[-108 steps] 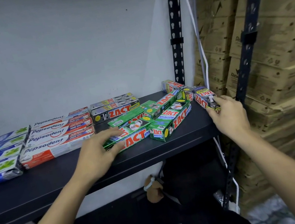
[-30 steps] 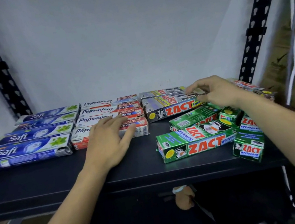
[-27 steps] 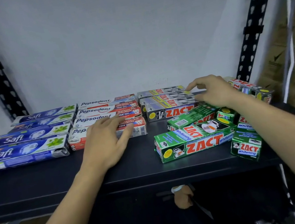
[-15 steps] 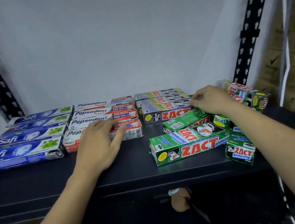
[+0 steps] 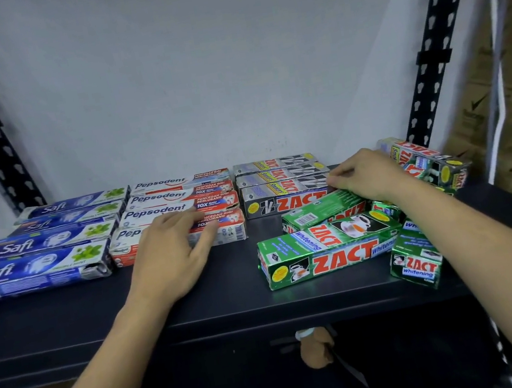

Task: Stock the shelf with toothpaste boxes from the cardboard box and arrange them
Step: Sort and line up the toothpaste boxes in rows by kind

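Your left hand lies flat with its fingers straight, the fingertips on the front Pepsodent box and the palm over the black shelf. Your right hand is bent at the knuckles, fingertips against the right end of the front grey ZACT box; whether they pinch it or only touch it cannot be told. That box fronts a row of 3, beside 4 Pepsodent boxes and 4 Safi boxes at the far left. Green ZACT boxes lie loose and askew near your right wrist, and 1 angled grey ZACT box sits at the back right.
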`<action>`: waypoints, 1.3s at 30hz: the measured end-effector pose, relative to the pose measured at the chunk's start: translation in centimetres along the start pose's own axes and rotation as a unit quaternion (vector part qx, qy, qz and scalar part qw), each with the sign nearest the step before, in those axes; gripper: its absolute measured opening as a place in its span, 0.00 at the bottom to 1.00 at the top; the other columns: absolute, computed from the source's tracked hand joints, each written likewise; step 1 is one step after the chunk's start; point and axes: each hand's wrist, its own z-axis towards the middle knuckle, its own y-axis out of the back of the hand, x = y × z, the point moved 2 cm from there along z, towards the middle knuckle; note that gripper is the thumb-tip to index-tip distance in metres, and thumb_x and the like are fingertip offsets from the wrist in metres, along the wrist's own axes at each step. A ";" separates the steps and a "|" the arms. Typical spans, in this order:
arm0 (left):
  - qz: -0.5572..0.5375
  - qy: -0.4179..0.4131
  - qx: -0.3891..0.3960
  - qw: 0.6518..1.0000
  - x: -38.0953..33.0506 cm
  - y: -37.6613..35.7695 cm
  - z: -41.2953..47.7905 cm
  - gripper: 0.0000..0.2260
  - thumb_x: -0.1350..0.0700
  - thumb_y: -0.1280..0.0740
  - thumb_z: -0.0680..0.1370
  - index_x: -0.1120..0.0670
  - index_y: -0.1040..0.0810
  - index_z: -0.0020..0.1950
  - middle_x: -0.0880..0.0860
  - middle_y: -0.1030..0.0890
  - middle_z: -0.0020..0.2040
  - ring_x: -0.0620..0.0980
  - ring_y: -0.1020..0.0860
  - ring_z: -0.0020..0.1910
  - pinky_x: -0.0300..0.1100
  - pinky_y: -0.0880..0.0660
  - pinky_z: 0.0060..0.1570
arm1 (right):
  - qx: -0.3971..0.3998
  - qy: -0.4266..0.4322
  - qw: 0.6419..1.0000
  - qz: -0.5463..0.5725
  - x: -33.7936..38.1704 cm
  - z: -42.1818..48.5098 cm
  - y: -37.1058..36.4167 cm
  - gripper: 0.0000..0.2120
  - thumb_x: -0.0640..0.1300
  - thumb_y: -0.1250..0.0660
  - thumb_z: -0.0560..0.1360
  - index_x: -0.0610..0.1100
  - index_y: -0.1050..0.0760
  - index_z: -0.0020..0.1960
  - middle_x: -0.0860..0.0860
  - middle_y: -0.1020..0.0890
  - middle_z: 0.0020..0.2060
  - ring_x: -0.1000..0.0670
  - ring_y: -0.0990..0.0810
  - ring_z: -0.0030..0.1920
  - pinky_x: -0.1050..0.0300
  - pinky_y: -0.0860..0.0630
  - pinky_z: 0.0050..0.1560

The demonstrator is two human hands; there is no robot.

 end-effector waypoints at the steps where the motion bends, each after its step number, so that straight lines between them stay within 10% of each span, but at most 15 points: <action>1: -0.002 0.001 -0.001 1.000 0.0 0.0 0.0 0.29 0.33 0.47 0.78 0.51 0.20 0.64 0.50 0.20 0.64 0.52 0.26 0.65 0.51 0.30 0.66 | -0.003 0.000 1.000 0.000 -0.1 0.0 0.0 0.14 0.58 0.32 0.75 0.53 0.16 0.55 0.52 0.16 0.55 0.48 0.20 0.51 0.56 0.23 0.45; 39: 0.012 0.000 0.010 1.000 -0.1 0.1 -0.2 0.30 0.33 0.47 0.78 0.52 0.21 0.66 0.52 0.20 0.65 0.53 0.26 0.66 0.51 0.30 0.67 | 0.031 0.001 0.999 -0.030 -0.2 -0.1 0.0 0.15 0.59 0.37 0.77 0.57 0.19 0.59 0.52 0.18 0.59 0.45 0.22 0.56 0.56 0.26 0.46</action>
